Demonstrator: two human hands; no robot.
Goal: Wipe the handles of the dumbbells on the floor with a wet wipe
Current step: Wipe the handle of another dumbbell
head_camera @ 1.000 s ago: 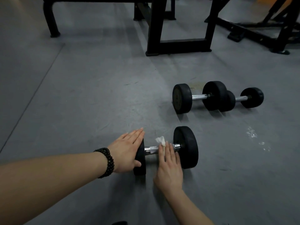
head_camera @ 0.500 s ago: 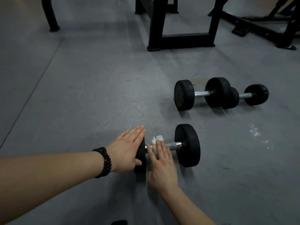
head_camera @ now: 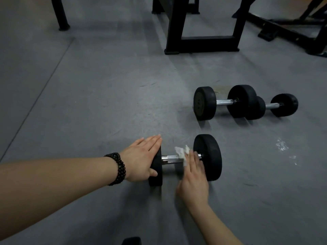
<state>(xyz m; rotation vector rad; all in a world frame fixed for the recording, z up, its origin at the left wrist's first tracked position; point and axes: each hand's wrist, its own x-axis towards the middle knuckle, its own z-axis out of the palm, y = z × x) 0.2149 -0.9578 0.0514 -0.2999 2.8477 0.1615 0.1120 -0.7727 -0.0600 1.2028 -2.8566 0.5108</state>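
Observation:
A black dumbbell (head_camera: pixel 208 156) with a chrome handle (head_camera: pixel 170 159) lies on the grey floor in front of me. My left hand (head_camera: pixel 142 159), with a bead bracelet at the wrist, lies flat against the outer face of its left weight, fingers straight. My right hand (head_camera: pixel 193 177) presses a crumpled white wet wipe (head_camera: pixel 182 152) onto the right part of the handle, close to the right weight. Two more black dumbbells, a larger one (head_camera: pixel 224 102) and a smaller one (head_camera: pixel 276 105), lie end to end further back on the right.
A black equipment frame (head_camera: pixel 201 45) stands on the floor behind the dumbbells, with another frame (head_camera: pixel 286 30) at the far right and a black leg (head_camera: pixel 61 16) at the far left. White marks (head_camera: pixel 282 145) stain the floor on the right. A dark object (head_camera: pixel 131 241) pokes in at the bottom edge.
My right hand has slid the wipe along the handle from its left part to the right, toward the right weight. My left hand has stayed on the left weight.

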